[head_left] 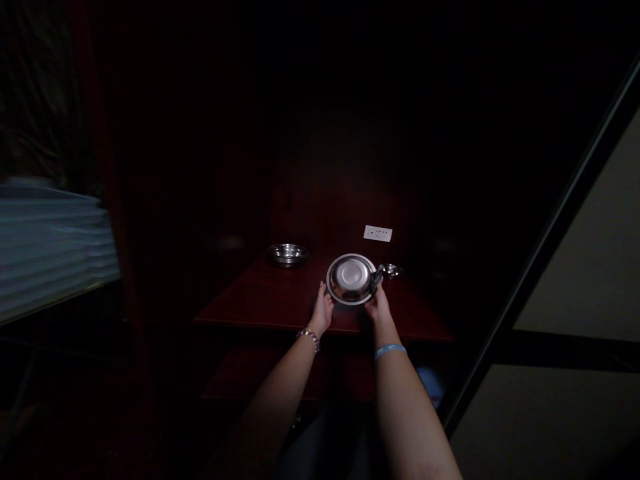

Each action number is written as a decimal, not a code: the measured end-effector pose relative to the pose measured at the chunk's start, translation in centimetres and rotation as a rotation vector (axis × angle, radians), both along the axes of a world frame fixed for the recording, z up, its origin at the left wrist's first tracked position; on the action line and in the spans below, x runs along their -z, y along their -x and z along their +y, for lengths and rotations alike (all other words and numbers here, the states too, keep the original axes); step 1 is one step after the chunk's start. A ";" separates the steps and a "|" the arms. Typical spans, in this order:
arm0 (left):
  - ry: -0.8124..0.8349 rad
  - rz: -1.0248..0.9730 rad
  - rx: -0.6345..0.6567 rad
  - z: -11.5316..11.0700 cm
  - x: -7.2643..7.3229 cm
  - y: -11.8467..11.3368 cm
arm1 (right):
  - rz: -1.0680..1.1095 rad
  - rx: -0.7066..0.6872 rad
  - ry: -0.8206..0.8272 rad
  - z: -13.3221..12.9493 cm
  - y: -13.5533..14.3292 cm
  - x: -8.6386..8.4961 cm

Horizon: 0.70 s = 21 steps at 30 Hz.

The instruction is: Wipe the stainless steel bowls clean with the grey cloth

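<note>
"Steel bowl (351, 279) in hand, then? Lay which way?"

"Straight ahead, raised in front of the dark red shelf (235, 303), between left hand (323, 309) and right hand (379, 307)."

"Gripped by which?"

"By both, apparently. Held with the left closed at the lower left of the rim, and with the right closed in at the lower right, next to a dark, soft-looking thing (377, 277) up against the edge."

"Nearer to either?"

"Touched by each, so hardly. Seemed more covered on the right, thanks to that dark thing."

"Any long axis to mind?"

"None. Looked round, broad face tipped toward the eye, so had to be judged by the rim, spanned from side to side."

"And beyond?"

"Saw other shiny bowls (287, 255) on the shelf, behind and to the left, stacked by the look of it. Saw also a small metal dish (393, 271) behind to the right, partly cut off by the dark thing, below a white socket plate (377, 233)."

"Missed anything?"

"Plenty. Could not tell underside from hollow in the raised bowl, nor cloth from anything else in the dark thing. Could not make out most fingertips behind the rim. Lost nearly everything above and below the shelf to deep shadow."
</note>
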<state>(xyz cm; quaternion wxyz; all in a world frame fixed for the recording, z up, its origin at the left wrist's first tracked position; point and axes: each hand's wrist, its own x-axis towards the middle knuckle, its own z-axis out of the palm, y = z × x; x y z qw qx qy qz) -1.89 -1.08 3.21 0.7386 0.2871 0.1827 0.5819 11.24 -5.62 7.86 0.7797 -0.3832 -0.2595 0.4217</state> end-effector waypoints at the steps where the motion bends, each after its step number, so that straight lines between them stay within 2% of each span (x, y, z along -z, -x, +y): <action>1: 0.004 0.031 0.002 0.0 0.1 0.0 | -0.016 0.003 -0.014 0.0 0.0 0.0; 4: -0.001 0.040 -0.035 -0.1 0.2 -0.1 | -0.030 -0.012 -0.017 0.0 0.2 0.0; 8: 0.001 -0.058 -0.094 0.1 0.2 -0.5 | -0.001 -0.058 0.047 0.2 0.5 -0.3; 14: 0.056 -0.133 -0.295 0.8 0.2 -1.0 | 0.004 -0.100 0.043 0.2 0.3 -0.1; 21: 0.073 -0.120 -0.286 0.3 -0.1 -0.9 | 0.053 -0.156 0.074 -0.2 -0.5 0.0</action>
